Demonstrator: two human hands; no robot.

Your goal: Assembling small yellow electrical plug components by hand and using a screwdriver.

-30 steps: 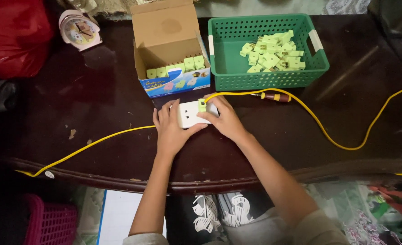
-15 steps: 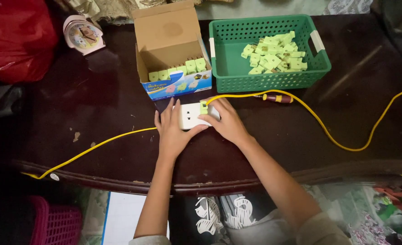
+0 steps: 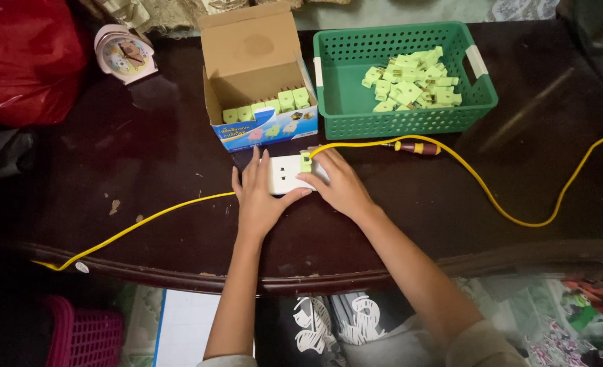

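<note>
Both hands are down on the dark wooden bench (image 3: 145, 170), working a white socket block (image 3: 286, 175) that sits near the middle of the view. The left hand (image 3: 259, 200) lies flat with fingers spread, palm on the bench, thumb pressed along the near edge of the block – so it's bracing it, not wrapped around anything. The right hand (image 3: 342, 187) comes in from about 4 o'clock and its grip is narrow, fingertips pinched on a small green plug (image 3: 306, 162) at the block's right end; can't tell how deep it sits. A yellow cable (image 3: 492, 197) leaves that spot toward 3 o'clock, and another stretch trails off toward 8 o'clock over the bench edge. Just beyond the block at 12 o'clock is an open cardboard box (image 3: 250, 68) with a row of the same green plugs standing in it. At 1 o'clock there's a green plastic basket (image 3: 410, 122) holding a loose pile of them. A screwdriver (image 3: 417, 147) lies just in front of the basket, touching the cable. Far out at 10 o'clock – a small pink alarm clock (image 3: 123, 53) and a red bag (image 3: 26, 58).
</note>
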